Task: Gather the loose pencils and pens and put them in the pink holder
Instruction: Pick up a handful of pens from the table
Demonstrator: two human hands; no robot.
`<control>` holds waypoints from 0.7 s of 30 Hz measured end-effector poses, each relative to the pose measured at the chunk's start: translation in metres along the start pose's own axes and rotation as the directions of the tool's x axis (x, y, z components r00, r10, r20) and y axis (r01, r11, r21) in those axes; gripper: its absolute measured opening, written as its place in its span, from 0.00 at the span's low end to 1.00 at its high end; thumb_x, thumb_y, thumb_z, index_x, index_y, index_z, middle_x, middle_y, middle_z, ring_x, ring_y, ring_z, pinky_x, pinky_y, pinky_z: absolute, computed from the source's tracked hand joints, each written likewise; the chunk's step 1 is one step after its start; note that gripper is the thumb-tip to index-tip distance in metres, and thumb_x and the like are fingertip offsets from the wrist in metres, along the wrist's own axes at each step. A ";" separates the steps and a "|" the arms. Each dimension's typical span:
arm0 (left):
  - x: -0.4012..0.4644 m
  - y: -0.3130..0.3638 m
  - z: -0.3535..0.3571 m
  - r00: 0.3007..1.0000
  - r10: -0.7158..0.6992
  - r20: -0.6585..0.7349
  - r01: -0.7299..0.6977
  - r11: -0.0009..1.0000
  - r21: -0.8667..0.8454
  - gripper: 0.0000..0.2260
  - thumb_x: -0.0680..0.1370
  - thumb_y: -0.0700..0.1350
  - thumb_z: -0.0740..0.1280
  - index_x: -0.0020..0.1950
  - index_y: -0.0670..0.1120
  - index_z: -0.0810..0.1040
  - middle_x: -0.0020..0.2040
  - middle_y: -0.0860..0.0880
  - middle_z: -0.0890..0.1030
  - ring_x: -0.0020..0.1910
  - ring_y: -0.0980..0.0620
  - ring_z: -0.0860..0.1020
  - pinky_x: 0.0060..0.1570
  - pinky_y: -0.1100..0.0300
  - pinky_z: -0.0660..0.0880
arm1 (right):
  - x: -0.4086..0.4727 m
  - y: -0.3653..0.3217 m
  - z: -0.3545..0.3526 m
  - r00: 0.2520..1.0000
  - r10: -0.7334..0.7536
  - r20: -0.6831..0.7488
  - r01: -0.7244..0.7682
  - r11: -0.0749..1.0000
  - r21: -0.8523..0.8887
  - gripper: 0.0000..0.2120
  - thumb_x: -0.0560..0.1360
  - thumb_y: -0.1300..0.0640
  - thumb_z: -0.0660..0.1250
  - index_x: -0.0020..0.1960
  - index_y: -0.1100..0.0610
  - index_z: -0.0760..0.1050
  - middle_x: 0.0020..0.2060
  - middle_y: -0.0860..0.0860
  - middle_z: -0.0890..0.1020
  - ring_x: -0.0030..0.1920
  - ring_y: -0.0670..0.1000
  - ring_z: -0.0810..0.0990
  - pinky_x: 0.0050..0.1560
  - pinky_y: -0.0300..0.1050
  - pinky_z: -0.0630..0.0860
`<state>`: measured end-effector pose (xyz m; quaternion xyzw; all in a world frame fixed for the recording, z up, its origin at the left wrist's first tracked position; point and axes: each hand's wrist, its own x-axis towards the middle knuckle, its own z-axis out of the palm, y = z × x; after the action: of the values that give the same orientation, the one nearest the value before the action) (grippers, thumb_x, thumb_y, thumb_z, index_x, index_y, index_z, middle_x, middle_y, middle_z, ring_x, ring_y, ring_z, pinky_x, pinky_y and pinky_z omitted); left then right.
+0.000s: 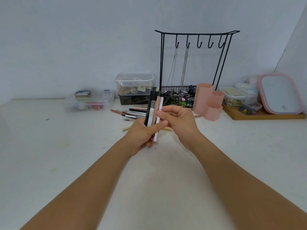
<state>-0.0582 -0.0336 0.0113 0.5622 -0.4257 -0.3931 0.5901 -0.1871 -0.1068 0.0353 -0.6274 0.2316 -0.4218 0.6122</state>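
1. At frame centre: bundle of pens point(153, 112), upright, clenched low by left hand point(142, 133); right hand point(177, 119) pinching the white one.
2. Light, stiff, smooth; likely to slip, so best gripped mid-shaft.
3. Right of centre: pink holder point(209, 101) on table point(66, 155); more loose pens point(129, 113) behind.

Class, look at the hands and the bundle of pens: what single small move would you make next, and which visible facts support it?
Probably carry the bundle of pens right to the pink holder and drop it in. The left hand grips several upright, the right hand steadies a white one, and the holder's cups look empty. More loose pens lie on the table for later.
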 end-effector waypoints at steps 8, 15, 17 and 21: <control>-0.002 0.003 0.001 0.999 -0.047 0.026 0.046 0.999 0.019 0.06 0.76 0.45 0.75 0.46 0.45 0.80 0.29 0.46 0.76 0.26 0.50 0.76 0.24 0.62 0.68 | 0.000 0.001 0.001 0.996 -0.081 0.042 0.082 0.996 -0.022 0.06 0.76 0.66 0.71 0.46 0.58 0.84 0.34 0.50 0.86 0.33 0.46 0.83 0.38 0.39 0.81; 0.012 0.004 -0.013 0.929 -0.111 -0.352 0.046 0.981 -0.186 0.08 0.79 0.46 0.72 0.46 0.46 0.74 0.24 0.54 0.68 0.21 0.57 0.63 0.19 0.65 0.58 | 0.019 0.036 -0.026 0.988 -0.152 0.028 0.119 0.636 -0.762 0.08 0.75 0.55 0.74 0.53 0.53 0.84 0.45 0.46 0.84 0.39 0.40 0.76 0.40 0.37 0.70; 0.014 0.004 -0.020 0.901 -0.117 -0.417 0.046 0.983 -0.177 0.08 0.79 0.46 0.71 0.47 0.46 0.74 0.24 0.55 0.68 0.21 0.58 0.62 0.19 0.64 0.59 | 0.018 0.041 -0.027 0.996 -0.064 0.063 0.088 0.540 -0.837 0.11 0.75 0.54 0.74 0.57 0.53 0.83 0.49 0.48 0.84 0.40 0.43 0.75 0.42 0.38 0.68; 0.015 0.000 -0.022 0.891 -0.121 -0.438 0.065 0.988 -0.140 0.08 0.79 0.47 0.71 0.46 0.46 0.73 0.24 0.54 0.68 0.22 0.56 0.64 0.19 0.64 0.60 | 0.020 0.034 -0.026 0.996 -0.028 0.079 0.083 0.507 -0.858 0.06 0.77 0.58 0.72 0.53 0.55 0.85 0.45 0.49 0.84 0.42 0.48 0.77 0.42 0.39 0.68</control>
<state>-0.0323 -0.0401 0.0124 0.6198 -0.2272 -0.3071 0.6855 -0.1904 -0.1425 0.0046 -0.8667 0.3732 -0.2535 0.2131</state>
